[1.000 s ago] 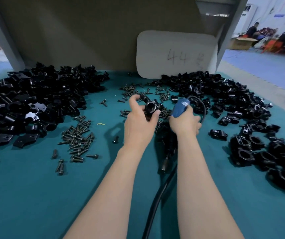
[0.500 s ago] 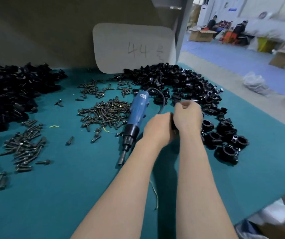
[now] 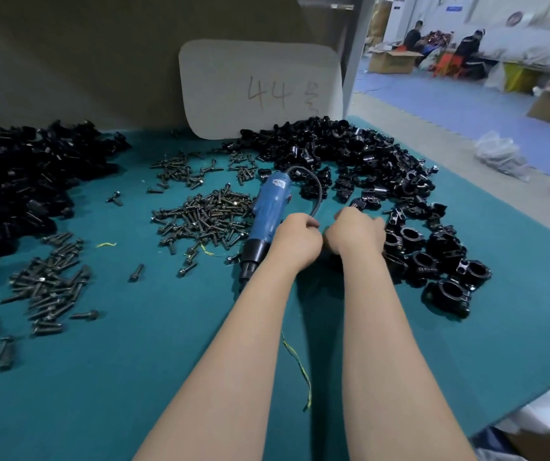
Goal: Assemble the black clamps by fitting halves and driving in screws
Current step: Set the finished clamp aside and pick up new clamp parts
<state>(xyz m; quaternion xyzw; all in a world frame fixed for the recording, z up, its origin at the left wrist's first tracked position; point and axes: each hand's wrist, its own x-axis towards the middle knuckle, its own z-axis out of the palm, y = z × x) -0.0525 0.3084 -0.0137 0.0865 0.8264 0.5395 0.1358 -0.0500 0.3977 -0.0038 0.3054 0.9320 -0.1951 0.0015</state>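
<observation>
On teal mat [image 3: 134, 377], glossy blk clamps [image 3: 446, 261], ring-shaped, screws [image 3: 207, 214] heaped

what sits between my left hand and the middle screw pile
The screwdriver lies on the mat directly between the left hand and the screw pile, its tip pointing toward the person.

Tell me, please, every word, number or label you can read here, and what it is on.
"44", then a handwritten mark I cannot read: on the white board.
Label on the blue screwdriver: too small to read.
Background wall signs: blurred.
</observation>
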